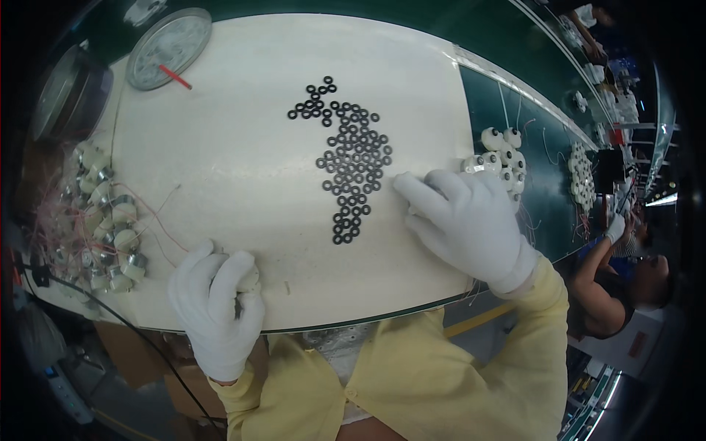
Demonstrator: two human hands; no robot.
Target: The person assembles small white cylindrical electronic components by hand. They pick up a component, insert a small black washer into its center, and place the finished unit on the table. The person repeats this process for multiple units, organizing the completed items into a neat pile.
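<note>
Many black ring washers lie flat in an irregular patch on the white work surface. My left hand, in a white glove, is at the near left edge of the surface. Its fingers are curled around a small white-capped motor, mostly hidden by the glove. To the right of the washers, my right hand rests low over the surface, also gloved. Its index finger stretches toward the washers with the thumb below and apart from it; I see nothing between them.
A heap of small motors with thin pink wires lies at the left. A round dish with a red stick stands at the far left. White-capped motors sit grouped beyond my right hand, and more farther right. Another person works at the right.
</note>
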